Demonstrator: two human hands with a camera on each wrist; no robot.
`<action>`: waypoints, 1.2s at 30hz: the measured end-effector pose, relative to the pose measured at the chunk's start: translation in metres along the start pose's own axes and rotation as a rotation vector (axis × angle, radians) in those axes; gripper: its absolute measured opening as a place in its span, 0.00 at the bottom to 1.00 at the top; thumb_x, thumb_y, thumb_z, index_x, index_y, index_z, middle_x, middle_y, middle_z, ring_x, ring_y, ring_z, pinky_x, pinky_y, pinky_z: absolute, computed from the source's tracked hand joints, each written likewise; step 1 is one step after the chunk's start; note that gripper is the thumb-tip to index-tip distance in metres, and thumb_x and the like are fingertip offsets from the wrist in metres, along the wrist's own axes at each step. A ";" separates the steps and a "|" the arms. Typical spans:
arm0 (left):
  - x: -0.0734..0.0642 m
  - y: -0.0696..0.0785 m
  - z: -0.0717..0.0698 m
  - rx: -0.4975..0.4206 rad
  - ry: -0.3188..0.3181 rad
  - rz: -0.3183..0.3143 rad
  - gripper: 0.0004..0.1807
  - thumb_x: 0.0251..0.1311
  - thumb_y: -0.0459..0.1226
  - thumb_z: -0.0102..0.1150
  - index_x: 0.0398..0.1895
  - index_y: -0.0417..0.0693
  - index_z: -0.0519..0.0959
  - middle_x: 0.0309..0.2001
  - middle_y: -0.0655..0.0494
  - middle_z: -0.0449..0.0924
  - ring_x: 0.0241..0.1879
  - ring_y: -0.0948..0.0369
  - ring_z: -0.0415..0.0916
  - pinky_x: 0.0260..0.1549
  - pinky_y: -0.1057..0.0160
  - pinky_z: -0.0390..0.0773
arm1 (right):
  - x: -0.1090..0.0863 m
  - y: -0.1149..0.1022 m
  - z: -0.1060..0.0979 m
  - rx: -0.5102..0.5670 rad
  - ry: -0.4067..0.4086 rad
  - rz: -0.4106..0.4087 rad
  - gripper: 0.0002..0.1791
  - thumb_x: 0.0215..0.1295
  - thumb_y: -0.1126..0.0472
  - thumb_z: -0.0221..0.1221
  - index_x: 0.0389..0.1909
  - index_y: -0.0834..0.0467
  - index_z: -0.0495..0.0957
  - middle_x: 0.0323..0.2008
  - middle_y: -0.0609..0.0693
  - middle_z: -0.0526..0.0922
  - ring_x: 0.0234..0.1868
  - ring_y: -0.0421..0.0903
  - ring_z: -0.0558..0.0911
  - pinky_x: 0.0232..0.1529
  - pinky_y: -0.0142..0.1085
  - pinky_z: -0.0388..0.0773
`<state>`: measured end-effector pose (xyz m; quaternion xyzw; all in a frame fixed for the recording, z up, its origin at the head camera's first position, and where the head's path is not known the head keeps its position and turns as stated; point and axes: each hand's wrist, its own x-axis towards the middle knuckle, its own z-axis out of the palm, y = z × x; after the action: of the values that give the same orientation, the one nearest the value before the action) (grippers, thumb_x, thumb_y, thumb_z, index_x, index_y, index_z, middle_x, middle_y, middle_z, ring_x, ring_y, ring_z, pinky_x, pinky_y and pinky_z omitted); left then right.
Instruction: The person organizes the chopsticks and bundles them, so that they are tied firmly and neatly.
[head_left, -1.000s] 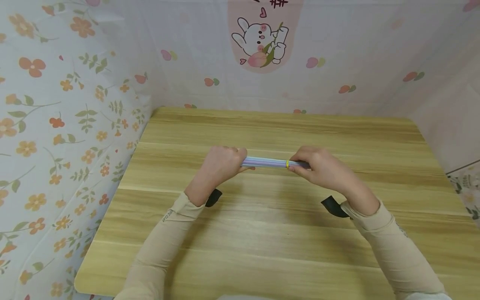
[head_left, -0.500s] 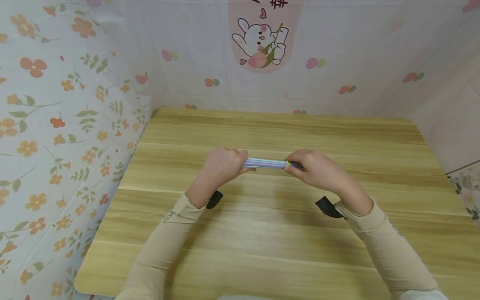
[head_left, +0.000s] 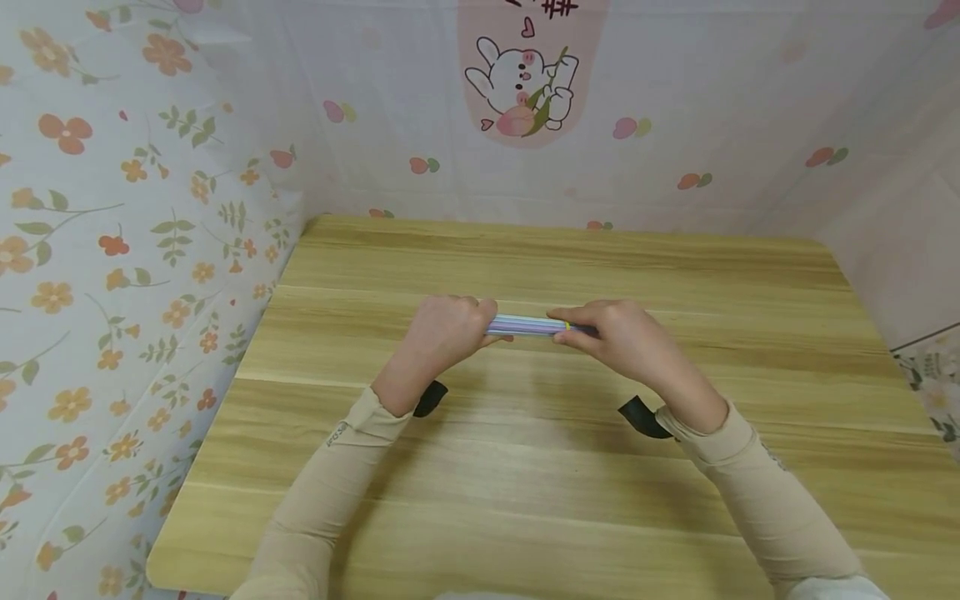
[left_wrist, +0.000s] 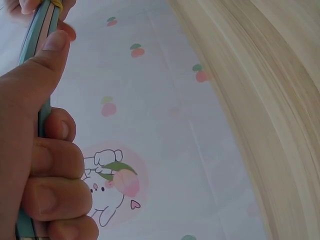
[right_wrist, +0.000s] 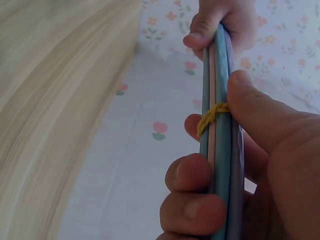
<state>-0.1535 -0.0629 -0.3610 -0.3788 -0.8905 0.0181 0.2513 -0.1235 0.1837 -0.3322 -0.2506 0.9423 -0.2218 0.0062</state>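
Observation:
A slim bundle of pastel pencils point(head_left: 525, 326), blue, pink and purple, is held level above the table between both hands. My left hand point(head_left: 448, 332) grips its left part, fingers wrapped round and thumb laid along it in the left wrist view. A yellow rubber band point(right_wrist: 214, 117) circles the bundle towards the right end. My right hand point(head_left: 630, 335) holds that end, its thumb point(right_wrist: 242, 85) beside the band and its other fingers curled under the pencils. The palms hide both ends of the bundle.
Below the hands spreads a wood-grain table point(head_left: 510, 467). A white cloth with fruit prints and a rabbit point(head_left: 525, 83) hangs behind it, and a flowered cloth point(head_left: 135, 292) hangs at the left. Black straps point(head_left: 643, 417) stick out by both wrists.
My right hand has shifted left along the bundle, and the yellow rubber band has moved slightly left with it. The left hand has stayed nearly still, gripping the pencils.

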 end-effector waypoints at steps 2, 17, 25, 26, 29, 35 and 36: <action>0.001 0.000 0.000 0.001 -0.001 0.003 0.26 0.55 0.60 0.59 0.18 0.49 0.71 0.11 0.60 0.65 0.11 0.67 0.52 0.11 0.69 0.48 | 0.000 -0.001 0.000 -0.011 0.013 -0.011 0.23 0.60 0.50 0.63 0.55 0.52 0.79 0.43 0.51 0.86 0.20 0.39 0.67 0.24 0.33 0.66; 0.005 -0.002 -0.001 -0.007 0.000 0.020 0.26 0.55 0.60 0.58 0.19 0.48 0.72 0.11 0.59 0.69 0.11 0.67 0.53 0.11 0.69 0.52 | 0.000 0.001 -0.002 -0.055 0.015 -0.018 0.25 0.59 0.49 0.64 0.55 0.55 0.79 0.46 0.55 0.85 0.26 0.40 0.79 0.29 0.37 0.74; 0.004 -0.002 0.000 -0.014 -0.007 -0.003 0.26 0.55 0.60 0.58 0.19 0.48 0.71 0.11 0.60 0.65 0.12 0.67 0.51 0.11 0.69 0.51 | -0.005 0.004 -0.015 -0.007 -0.038 0.059 0.15 0.62 0.54 0.63 0.45 0.59 0.83 0.38 0.52 0.86 0.29 0.42 0.80 0.33 0.39 0.76; 0.004 -0.002 0.000 -0.014 -0.008 -0.006 0.26 0.55 0.60 0.58 0.19 0.48 0.71 0.11 0.61 0.63 0.12 0.67 0.51 0.11 0.69 0.51 | -0.005 0.004 -0.016 -0.006 -0.043 0.061 0.14 0.63 0.54 0.62 0.43 0.59 0.83 0.36 0.51 0.85 0.28 0.41 0.78 0.32 0.38 0.75; 0.003 -0.002 0.000 -0.007 0.003 -0.011 0.26 0.55 0.60 0.58 0.18 0.49 0.70 0.11 0.61 0.59 0.12 0.67 0.50 0.11 0.69 0.50 | -0.006 0.003 -0.017 -0.010 -0.051 0.062 0.12 0.64 0.55 0.61 0.41 0.59 0.84 0.33 0.50 0.85 0.25 0.40 0.75 0.30 0.36 0.73; 0.002 0.000 0.001 0.019 0.043 -0.006 0.27 0.54 0.61 0.58 0.17 0.49 0.69 0.12 0.62 0.56 0.12 0.67 0.49 0.12 0.69 0.48 | -0.004 -0.003 -0.017 -0.034 -0.066 0.029 0.10 0.65 0.58 0.60 0.42 0.61 0.82 0.34 0.50 0.84 0.26 0.41 0.74 0.31 0.36 0.73; 0.002 0.001 0.001 0.020 0.051 -0.005 0.27 0.54 0.62 0.58 0.17 0.49 0.69 0.11 0.62 0.57 0.12 0.67 0.49 0.12 0.69 0.48 | -0.004 -0.004 -0.017 -0.037 -0.068 0.019 0.10 0.65 0.59 0.60 0.42 0.61 0.82 0.34 0.50 0.84 0.26 0.41 0.75 0.31 0.36 0.73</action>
<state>-0.1543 -0.0611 -0.3609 -0.3744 -0.8845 0.0169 0.2779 -0.1206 0.1898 -0.3155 -0.2492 0.9478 -0.1954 0.0359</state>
